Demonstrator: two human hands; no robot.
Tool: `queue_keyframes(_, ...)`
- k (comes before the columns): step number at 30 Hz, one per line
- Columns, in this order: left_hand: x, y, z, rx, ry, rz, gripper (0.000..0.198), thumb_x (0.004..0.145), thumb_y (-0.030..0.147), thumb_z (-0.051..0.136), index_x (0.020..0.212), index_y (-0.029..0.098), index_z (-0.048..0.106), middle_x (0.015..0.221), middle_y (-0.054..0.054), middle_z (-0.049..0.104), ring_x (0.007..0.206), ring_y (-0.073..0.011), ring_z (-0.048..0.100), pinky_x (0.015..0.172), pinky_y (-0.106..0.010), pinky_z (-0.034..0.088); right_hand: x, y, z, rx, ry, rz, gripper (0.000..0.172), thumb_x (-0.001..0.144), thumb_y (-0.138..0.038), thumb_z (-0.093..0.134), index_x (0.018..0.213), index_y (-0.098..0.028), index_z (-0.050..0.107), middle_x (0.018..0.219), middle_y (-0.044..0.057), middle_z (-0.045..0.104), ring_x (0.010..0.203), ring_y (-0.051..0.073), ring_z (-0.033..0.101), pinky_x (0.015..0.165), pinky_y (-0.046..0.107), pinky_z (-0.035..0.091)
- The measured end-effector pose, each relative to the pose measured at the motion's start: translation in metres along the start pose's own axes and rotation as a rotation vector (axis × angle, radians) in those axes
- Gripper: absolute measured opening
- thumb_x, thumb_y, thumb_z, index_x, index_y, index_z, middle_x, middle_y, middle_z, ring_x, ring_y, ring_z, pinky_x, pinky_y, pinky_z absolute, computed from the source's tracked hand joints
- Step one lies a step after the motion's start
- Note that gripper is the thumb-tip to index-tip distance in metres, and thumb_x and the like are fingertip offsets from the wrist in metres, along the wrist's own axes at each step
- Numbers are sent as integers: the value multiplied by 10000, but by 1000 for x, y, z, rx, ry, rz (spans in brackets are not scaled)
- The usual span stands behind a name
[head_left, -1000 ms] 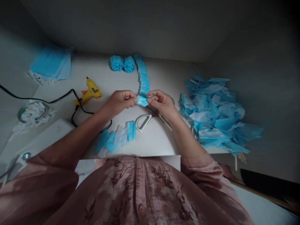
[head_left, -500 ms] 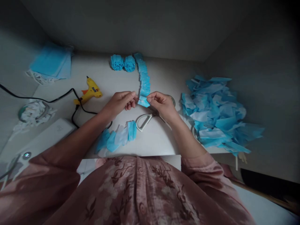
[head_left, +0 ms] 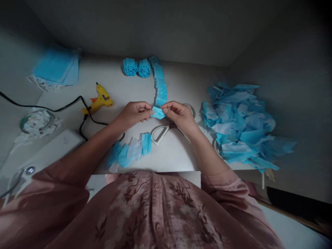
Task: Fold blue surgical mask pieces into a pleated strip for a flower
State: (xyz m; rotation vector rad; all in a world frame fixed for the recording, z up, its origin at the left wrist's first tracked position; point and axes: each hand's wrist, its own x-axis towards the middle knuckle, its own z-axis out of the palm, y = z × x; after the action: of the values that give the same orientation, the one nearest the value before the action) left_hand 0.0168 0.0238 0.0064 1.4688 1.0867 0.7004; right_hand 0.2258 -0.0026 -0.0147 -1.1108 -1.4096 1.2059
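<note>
Left hand (head_left: 136, 112) and right hand (head_left: 180, 116) both pinching near end of pleated blue strip (head_left: 160, 84), one per side. Strip runs up table (head_left: 178, 152), far end just beside two blue rosettes (head_left: 130, 67). Scissors (head_left: 171, 126) just below.

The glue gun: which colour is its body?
The glue gun's body is yellow, as the head view shows.

Rough, crinkled, cloth-like strip (head_left: 160, 83)

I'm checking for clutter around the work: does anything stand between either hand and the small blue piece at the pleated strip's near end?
Nothing visible does: the left hand and right hand both pinch the small blue piece. The scissors lie partly hidden by the right hand, not between.
</note>
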Motion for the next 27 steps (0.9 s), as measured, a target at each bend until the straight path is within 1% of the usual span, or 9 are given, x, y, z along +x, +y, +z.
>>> queue_keyframes(4,1,-4,0,-7,31,25,174,747,319,709,779,158,651,581,25,581,524,-74,494,495,-186,368,-1,0,1,35,63,10,312,865,-482,708,1014,-209,728,800,-9,676,723,120,600,699,260,481)
queue_keyframes(9,2,-6,1,-13,40,39,185,755,333,715,751,157,658,577,19,584,521,-75,488,485,-186,355,1,2,1,-29,45,10,260,817,-447,752,866,-195,713,689,-32,600,626,100,506,610,248,424)
queue_keyframes(11,1,-4,0,-15,31,59,212,799,361,683,773,151,689,614,1,614,524,-73,483,494,-190,364,3,1,-5,-93,112,-39,234,807,-416,755,804,-190,695,667,-36,570,618,97,479,599,246,404)
queue_keyframes(14,0,2,-5,12,78,106,294,885,388,586,906,144,750,683,-22,656,544,-78,487,524,-199,384,10,-2,-24,-128,294,-148,245,807,-430,750,780,-199,674,720,-22,590,678,108,515,668,258,443)
queue_keyframes(17,4,4,-11,193,82,146,320,893,366,563,991,143,771,721,-37,695,588,-106,533,566,-218,415,15,-4,-41,-122,364,-140,282,801,-488,747,793,-221,657,744,-9,591,707,129,531,697,279,467)
queue_keyframes(20,17,0,-15,518,50,245,281,866,316,581,983,173,793,806,-49,754,710,-158,626,675,-254,460,17,-2,-47,-130,317,-95,320,789,-535,738,797,-229,643,740,-4,573,706,139,523,694,291,465)
queue_keyframes(22,29,-6,-16,704,67,327,263,858,263,572,960,195,806,923,-59,786,839,-199,677,780,-285,474,17,0,-47,-142,285,-87,337,781,-549,734,800,-227,636,741,-4,568,707,139,519,693,293,458)
queue_keyframes(24,40,-13,-15,824,72,351,268,853,220,559,939,200,812,1003,-72,794,917,-229,695,841,-311,473,17,1,-47,-144,274,-88,337,778,-546,731,804,-224,634,742,-6,570,708,137,520,694,290,452)
queue_keyframes(27,52,-22,-10,901,23,331,282,861,198,549,952,201,815,1037,-81,797,936,-239,704,847,-314,477,18,3,-50,-134,285,-94,320,774,-526,731,802,-221,640,737,-11,579,704,132,522,699,287,449)
